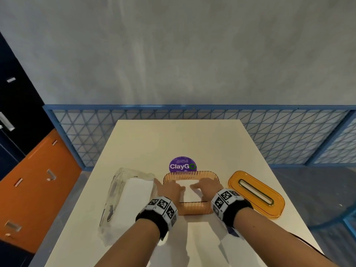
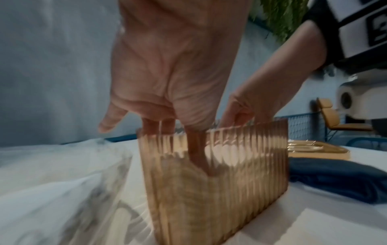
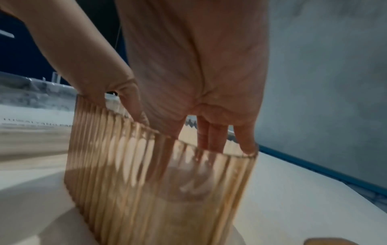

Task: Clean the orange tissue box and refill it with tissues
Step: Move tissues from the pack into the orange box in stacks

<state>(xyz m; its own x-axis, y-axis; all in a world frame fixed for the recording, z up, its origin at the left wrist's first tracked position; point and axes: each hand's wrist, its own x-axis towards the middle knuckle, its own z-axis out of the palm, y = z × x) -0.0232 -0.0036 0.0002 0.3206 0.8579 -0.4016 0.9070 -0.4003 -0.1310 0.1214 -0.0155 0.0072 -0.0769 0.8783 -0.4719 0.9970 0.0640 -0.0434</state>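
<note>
- Ribbed translucent orange tissue box is sitting lidless mid-surface, white tissue stack inside it.
- Left hand and right hand are both reaching in, fingers extended and unclenched, pressing the stack down; neither is gripping anything.
- Slotted orange lid is lying just right; clear plastic tissue pack left.
- Judgement: pressing evenly, keeping corners flat and top sheet free for the slot, should serve.

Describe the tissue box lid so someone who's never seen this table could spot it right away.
On the white table, look right of the open ribbed orange box that both hands reach into. The lid lies flat there, alone: smooth, solid orange, oval, with a long slot down its middle.
</note>
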